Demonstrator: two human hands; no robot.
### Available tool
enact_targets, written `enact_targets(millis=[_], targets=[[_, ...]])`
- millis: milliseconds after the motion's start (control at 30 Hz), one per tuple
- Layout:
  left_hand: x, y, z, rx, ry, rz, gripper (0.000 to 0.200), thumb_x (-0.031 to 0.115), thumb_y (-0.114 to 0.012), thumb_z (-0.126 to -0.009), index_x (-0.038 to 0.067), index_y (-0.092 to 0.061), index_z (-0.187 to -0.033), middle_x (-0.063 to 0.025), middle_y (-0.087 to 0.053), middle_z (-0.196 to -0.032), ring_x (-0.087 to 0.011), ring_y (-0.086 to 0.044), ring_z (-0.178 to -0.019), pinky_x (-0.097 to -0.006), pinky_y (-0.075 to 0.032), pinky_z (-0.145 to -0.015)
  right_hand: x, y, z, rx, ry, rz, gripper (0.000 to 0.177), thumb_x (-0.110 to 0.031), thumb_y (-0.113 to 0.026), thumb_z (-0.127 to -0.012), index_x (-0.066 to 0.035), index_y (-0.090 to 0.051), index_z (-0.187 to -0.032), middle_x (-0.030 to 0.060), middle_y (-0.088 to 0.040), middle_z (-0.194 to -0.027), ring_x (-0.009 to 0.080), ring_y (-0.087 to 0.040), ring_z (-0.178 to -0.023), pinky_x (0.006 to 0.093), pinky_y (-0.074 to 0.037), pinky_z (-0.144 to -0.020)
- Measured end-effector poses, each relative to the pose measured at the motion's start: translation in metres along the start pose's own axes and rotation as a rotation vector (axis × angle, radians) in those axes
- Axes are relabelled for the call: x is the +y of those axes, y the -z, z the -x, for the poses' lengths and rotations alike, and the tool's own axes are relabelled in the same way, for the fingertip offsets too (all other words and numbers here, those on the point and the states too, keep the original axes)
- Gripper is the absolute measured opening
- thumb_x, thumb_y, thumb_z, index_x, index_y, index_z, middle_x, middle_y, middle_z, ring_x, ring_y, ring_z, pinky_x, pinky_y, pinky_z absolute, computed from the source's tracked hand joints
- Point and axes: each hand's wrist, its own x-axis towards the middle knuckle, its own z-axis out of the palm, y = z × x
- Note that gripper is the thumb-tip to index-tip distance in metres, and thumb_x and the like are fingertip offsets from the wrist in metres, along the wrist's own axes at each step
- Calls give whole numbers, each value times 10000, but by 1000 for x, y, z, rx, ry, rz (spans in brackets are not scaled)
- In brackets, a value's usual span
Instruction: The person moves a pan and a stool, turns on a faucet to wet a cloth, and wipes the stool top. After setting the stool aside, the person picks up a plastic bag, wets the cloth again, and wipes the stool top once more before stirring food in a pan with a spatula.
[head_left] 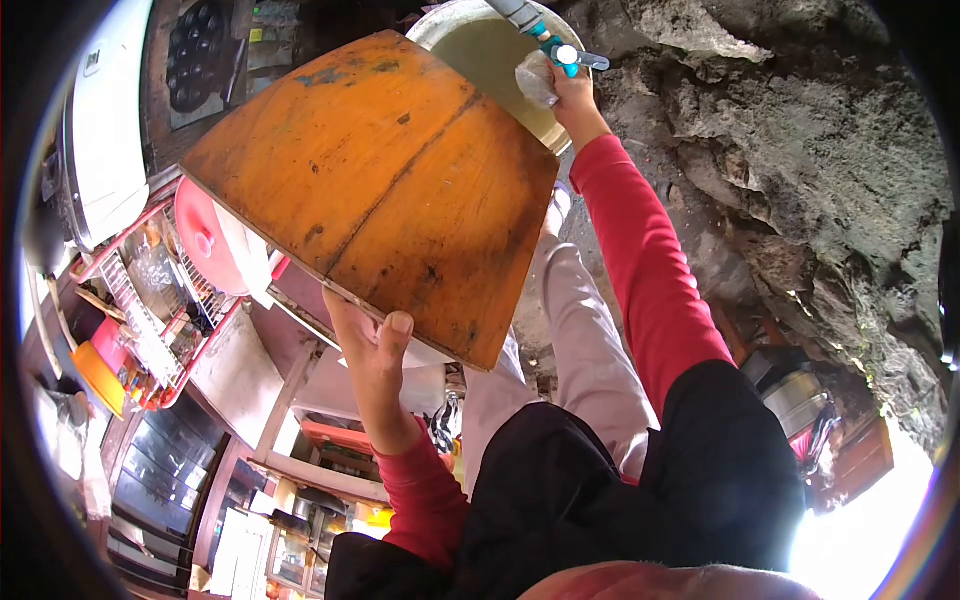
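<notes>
A large orange-brown wooden board (pixel 390 190) with dark stains and a long seam is tilted in front of me. My left hand (pixel 372 355) grips its lower edge, the thumb showing and the other fingers largely hidden behind it. Beyond the board's far right corner, my right hand (pixel 577 100) is up at the tap (pixel 562 52), which has teal fittings on a grey pipe. Its fingers are closed around crumpled clear plastic (pixel 537 80), seemingly a bag. Below the tap stands a pale round tub (pixel 425 28) holding murky water, partly covered by the board.
Rough rock wall (pixel 810 130) rises on the right. At the left are a dish rack (pixel 140 300) with a pink lid (pixel 205 235) and an orange plastic item (pixel 98 380). Metal pots (pixel 795 400) sit at the lower right. My legs (pixel 590 340) are beneath the board.
</notes>
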Motion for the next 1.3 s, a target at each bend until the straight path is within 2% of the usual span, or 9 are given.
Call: enact_targets(millis=[200,333,533,700,767,867,933,1033,1300], targets=[[0,0,-2,-4,-12,6,908,385,-697,-746,-3,-198,-1396,-141,-334,-1360,-246,-346,-1250,-362,-268,-1035,-99,-68,152,-269,-368,237,346,-334,-585,-884,-12,-595,-1008,58,-626,-816,171,-619,-647,331,-529,-558],[-1,-4,-5,-24,-20,21,938,442,-701,-753,-25,-196,-1390,-149,-334,-1366,-246,-342,-1260,-366,-261,-1042,-147,-98,282,-763,595,672,186,-83,-551,-841,-9,-576,-1010,169,-590,-1067,329,-561,-1024,399,-454,-890],[-10,-7,-3,48,-46,36,947,469,-701,-752,-47,-210,-1376,-161,-347,-1359,-248,-351,-1257,-367,-262,-1042,-135,-63,302,-823,725,932,419,-106,-526,-872,-13,-430,-1269,229,-411,-1334,333,-412,-1250,505,-322,-1014],[-9,-10,2,82,-39,11,931,472,-702,-746,-39,-237,-1370,-154,-355,-1357,-252,-359,-1252,-366,-267,-1037,-34,4,164,-648,607,1013,439,-302,-301,-985,-81,-342,-1363,215,-407,-1352,333,-443,-1222,462,-350,-1008],[-10,-10,1,79,-45,10,932,468,-706,-738,-35,-241,-1369,-146,-366,-1346,-252,-364,-1246,-369,-275,-1032,-39,-3,123,-444,78,1054,423,-317,-419,-955,-31,-455,-1265,244,-562,-1160,392,-520,-1103,374,-410,-962],[-7,-13,-1,79,-28,37,937,471,-712,-723,-32,-251,-1364,-145,-370,-1338,-252,-368,-1241,-369,-279,-1029,-19,-2,66,-378,316,1039,361,-283,-456,-942,-15,-517,-1175,198,-630,-1057,336,-613,-942,375,-490,-830],[-8,-13,-3,89,-30,34,944,473,-715,-715,-31,-250,-1364,-144,-370,-1337,-251,-369,-1240,-367,-280,-1028,-22,-13,40,-2,-165,559,264,-253,-473,-935,-34,-573,-1043,114,-663,-909,216,-629,-744,323,-509,-628],[-10,-10,-4,86,-18,43,961,477,-721,-703,-28,-243,-1366,-145,-365,-1339,-250,-367,-1241,-367,-282,-1027,-33,-11,27,-112,-128,-94,176,-221,-489,-925,-73,-584,-938,47,-620,-756,127,-560,-589,271,-442,-479],[-5,-9,-5,75,-53,55,908,408,-720,-737,-17,-228,-1370,-140,-374,-1319,-246,-379,-1219,-360,-280,-1024,-73,-64,112,-286,-207,261,308,-337,-488,-930,-80,-599,-1059,64,-614,-940,201,-583,-880,331,-482,-745]])
